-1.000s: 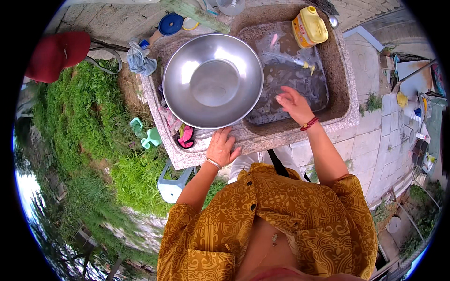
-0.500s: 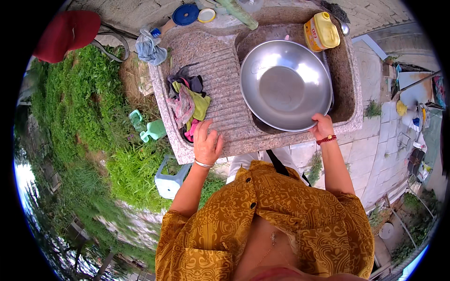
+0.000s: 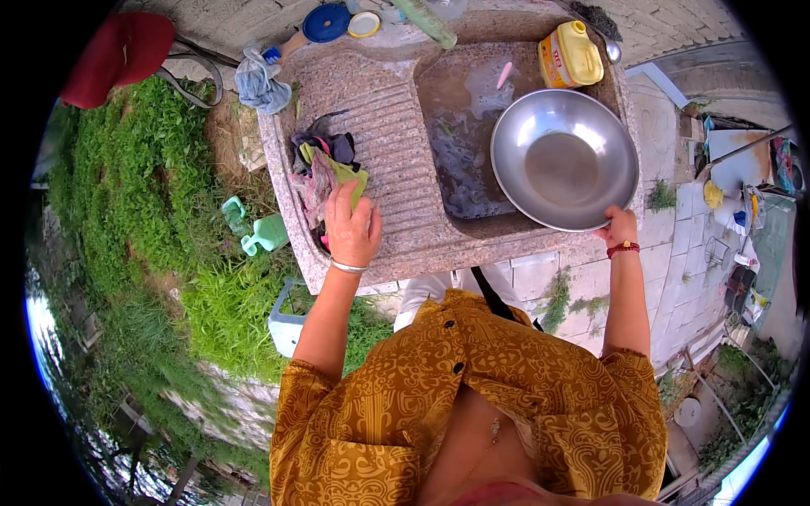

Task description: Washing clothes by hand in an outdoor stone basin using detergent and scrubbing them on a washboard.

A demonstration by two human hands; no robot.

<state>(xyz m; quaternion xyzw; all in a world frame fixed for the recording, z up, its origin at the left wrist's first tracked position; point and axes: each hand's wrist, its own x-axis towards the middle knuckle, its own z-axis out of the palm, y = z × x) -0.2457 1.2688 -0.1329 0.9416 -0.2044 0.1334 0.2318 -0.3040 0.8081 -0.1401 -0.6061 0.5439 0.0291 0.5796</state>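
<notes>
My right hand (image 3: 621, 226) grips the near rim of a wide stainless steel basin (image 3: 564, 164). The basin is tilted over the right side of a speckled stone sink (image 3: 422, 253) and leans toward its right wall. My left hand (image 3: 353, 232) rests over a pile of wet cloths (image 3: 316, 181) on the left of the ribbed washboard (image 3: 392, 160). Its fingers are apart, with the tips against a yellow-green cloth (image 3: 348, 175). Dark, pink and patterned cloths lie bunched beside it. Murky, soapy water (image 3: 464, 169) fills the sink's bowl, where a small pink object (image 3: 504, 75) shows.
A yellow jug (image 3: 571, 56) stands at the sink's back right. Along the back edge are a blue lid (image 3: 326, 24), a green gourd-like thing (image 3: 426, 23) and a grey-blue rag (image 3: 261, 82). Left of the sink are a red cap (image 3: 118, 55), green plastic pieces (image 3: 267, 234) and a stool (image 3: 285, 325).
The basin has moved right, uncovering the water and more of the pink object, with my right hand on its rim. My left hand has moved forward onto the cloths.
</notes>
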